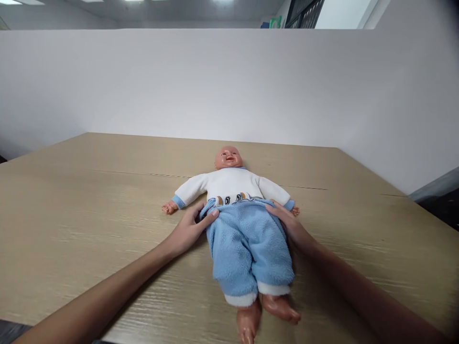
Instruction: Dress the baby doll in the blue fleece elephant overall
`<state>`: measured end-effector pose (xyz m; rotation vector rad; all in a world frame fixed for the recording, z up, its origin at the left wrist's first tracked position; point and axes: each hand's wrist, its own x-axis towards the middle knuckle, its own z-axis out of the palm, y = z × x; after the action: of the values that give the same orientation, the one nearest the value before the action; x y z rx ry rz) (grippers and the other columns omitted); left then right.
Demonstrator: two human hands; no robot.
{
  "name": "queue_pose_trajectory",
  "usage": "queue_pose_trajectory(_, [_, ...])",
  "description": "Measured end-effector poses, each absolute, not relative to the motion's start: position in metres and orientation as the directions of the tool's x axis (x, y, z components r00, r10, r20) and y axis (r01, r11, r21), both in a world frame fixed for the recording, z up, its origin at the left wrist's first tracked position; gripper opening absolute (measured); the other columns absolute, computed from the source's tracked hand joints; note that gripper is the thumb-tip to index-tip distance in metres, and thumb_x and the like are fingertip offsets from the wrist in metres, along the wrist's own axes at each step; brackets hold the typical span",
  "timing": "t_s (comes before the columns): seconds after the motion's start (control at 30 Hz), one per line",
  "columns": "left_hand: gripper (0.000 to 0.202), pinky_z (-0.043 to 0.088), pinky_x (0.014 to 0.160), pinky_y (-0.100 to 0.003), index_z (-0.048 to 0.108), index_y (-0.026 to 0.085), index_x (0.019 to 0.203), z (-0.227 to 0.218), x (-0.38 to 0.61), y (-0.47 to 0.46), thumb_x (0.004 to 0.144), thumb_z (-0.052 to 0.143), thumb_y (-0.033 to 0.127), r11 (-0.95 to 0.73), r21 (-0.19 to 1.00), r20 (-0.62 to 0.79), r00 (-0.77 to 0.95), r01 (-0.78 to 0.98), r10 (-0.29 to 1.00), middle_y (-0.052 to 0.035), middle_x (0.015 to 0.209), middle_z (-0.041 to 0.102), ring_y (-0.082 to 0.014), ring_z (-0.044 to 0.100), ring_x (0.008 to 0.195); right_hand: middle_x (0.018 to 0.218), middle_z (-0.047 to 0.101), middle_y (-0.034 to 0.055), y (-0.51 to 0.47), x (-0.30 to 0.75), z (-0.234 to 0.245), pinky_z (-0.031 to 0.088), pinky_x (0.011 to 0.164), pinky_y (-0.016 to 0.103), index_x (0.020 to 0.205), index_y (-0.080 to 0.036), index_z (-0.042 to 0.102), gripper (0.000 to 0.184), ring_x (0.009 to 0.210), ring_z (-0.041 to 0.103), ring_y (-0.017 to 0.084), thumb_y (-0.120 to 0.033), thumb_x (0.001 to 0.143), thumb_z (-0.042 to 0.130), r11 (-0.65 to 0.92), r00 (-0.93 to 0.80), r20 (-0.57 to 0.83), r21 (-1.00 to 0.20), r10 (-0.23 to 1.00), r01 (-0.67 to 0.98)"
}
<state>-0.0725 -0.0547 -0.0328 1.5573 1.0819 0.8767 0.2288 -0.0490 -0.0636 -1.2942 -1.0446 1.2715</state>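
A baby doll (228, 156) lies on its back on the wooden table, head away from me and bare feet towards me. It wears a white sweater (233, 181) with light blue cuffs and fuzzy blue pants (247, 239) with white hems. My left hand (195, 222) grips the waistband at the doll's hip on the left, thumb on top and fingers tucked behind. On the other side, my right hand (289, 222) holds the waistband too, its fingers partly hidden beside the doll. The waistband overlaps the lower edge of the sweater, where a printed pattern shows.
The wooden table (107, 215) stretches out on both sides of the doll. Behind it stands a white partition wall (215, 81), which also runs along the right. A dark object (439, 200) stands beyond the table's right edge.
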Motion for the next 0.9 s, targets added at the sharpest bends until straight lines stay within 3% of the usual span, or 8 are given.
queue_pose_trajectory(0.07, [0.047, 0.046, 0.098, -0.032, 0.064, 0.018, 0.108, -0.035, -0.074, -0.055, 0.099, 0.064, 0.065, -0.047, 0.989, -0.004, 0.340, 0.142, 0.940, -0.0039, 0.106, 0.063, -0.0237, 0.056, 0.107, 0.133, 0.076, 0.0040, -0.054, 0.225, -0.069, 0.045, 0.122, 0.047, 0.122, -0.030, 0.078, 0.047, 0.137, 0.060, 0.033, -0.061, 0.087, 0.082, -0.129, 0.004, -0.130, -0.989, 0.992, -0.076])
queue_pose_trajectory(0.17, [0.049, 0.047, 0.096, -0.031, 0.064, 0.020, 0.109, -0.036, -0.077, -0.054, 0.097, 0.067, 0.067, -0.006, 1.000, 0.001, 0.314, 0.013, 0.949, -0.0031, 0.106, 0.062, -0.0222, 0.056, 0.105, 0.130, 0.077, 0.0030, -0.061, 0.222, -0.068, 0.045, 0.122, 0.049, 0.125, -0.033, 0.077, 0.045, 0.136, 0.061, 0.034, -0.062, 0.092, 0.078, -0.129, -0.123, -0.118, -0.987, 0.985, -0.090])
queue_pose_trajectory(0.33, [0.041, 0.042, 0.079, -0.026, 0.060, 0.019, 0.096, -0.041, -0.086, -0.042, 0.096, 0.075, 0.057, -0.085, 0.996, 0.080, 0.252, 0.010, 0.964, 0.0003, 0.091, 0.055, -0.0160, 0.051, 0.088, 0.102, 0.070, 0.0007, -0.065, 0.222, -0.044, 0.051, 0.096, 0.038, 0.103, -0.027, 0.071, 0.034, 0.104, 0.063, 0.027, -0.060, 0.097, 0.074, 0.000, -0.266, -0.030, -0.994, 0.963, 0.112])
queue_pose_trajectory(0.5, [0.031, 0.042, 0.090, -0.028, 0.060, 0.020, 0.099, -0.040, -0.088, -0.019, 0.099, 0.075, 0.047, -0.341, 0.939, 0.339, 0.245, -0.035, 0.908, -0.0010, 0.098, 0.055, -0.0172, 0.053, 0.096, 0.086, 0.052, -0.0025, -0.050, 0.210, -0.015, 0.042, 0.078, 0.030, 0.090, -0.025, 0.062, 0.031, 0.082, 0.048, 0.019, -0.053, 0.101, 0.068, 0.208, -0.203, 0.169, -0.959, 0.964, 0.192])
queue_pose_trajectory(0.6, [0.033, 0.041, 0.084, -0.028, 0.059, 0.020, 0.098, -0.040, -0.087, -0.007, 0.099, 0.072, 0.050, -0.339, 0.939, 0.312, 0.262, 0.062, 0.913, -0.0003, 0.095, 0.053, -0.0175, 0.052, 0.091, 0.090, 0.058, -0.0019, -0.031, 0.203, -0.020, 0.044, 0.084, 0.031, 0.092, -0.025, 0.064, 0.031, 0.088, 0.053, 0.020, -0.056, 0.097, 0.069, 0.191, -0.093, 0.177, -0.965, 0.980, 0.180])
queue_pose_trajectory(0.7, [0.038, 0.039, 0.078, -0.029, 0.059, 0.019, 0.094, -0.043, -0.091, -0.002, 0.099, 0.068, 0.056, -0.269, 0.939, 0.204, 0.280, 0.215, 0.938, 0.0007, 0.089, 0.052, -0.0178, 0.050, 0.086, 0.094, 0.065, 0.0007, -0.020, 0.203, -0.039, 0.047, 0.094, 0.037, 0.091, -0.024, 0.068, 0.044, 0.096, 0.059, 0.026, -0.067, 0.089, 0.074, 0.089, -0.050, 0.080, -0.977, 0.996, 0.195])
queue_pose_trajectory(0.8, [0.043, 0.042, 0.085, -0.031, 0.064, 0.019, 0.095, -0.048, -0.093, -0.003, 0.099, 0.064, 0.062, -0.207, 0.943, 0.116, 0.326, 0.260, 0.938, -0.0017, 0.095, 0.061, -0.0219, 0.056, 0.095, 0.099, 0.073, 0.0042, -0.019, 0.206, -0.055, 0.048, 0.106, 0.044, 0.093, -0.025, 0.072, 0.050, 0.107, 0.064, 0.031, -0.074, 0.087, 0.074, 0.002, -0.075, -0.011, -0.985, 0.997, 0.170])
queue_pose_trajectory(0.9, [0.043, 0.044, 0.100, -0.035, 0.070, 0.021, 0.109, -0.048, -0.093, -0.004, 0.100, 0.063, 0.063, -0.150, 0.975, 0.081, 0.363, 0.166, 0.928, -0.0053, 0.111, 0.069, -0.0285, 0.060, 0.114, 0.124, 0.078, 0.0044, -0.018, 0.209, -0.062, 0.040, 0.124, 0.047, 0.112, -0.029, 0.078, 0.049, 0.132, 0.062, 0.033, -0.073, 0.090, 0.074, -0.094, -0.104, -0.097, -0.995, 0.990, 0.036])
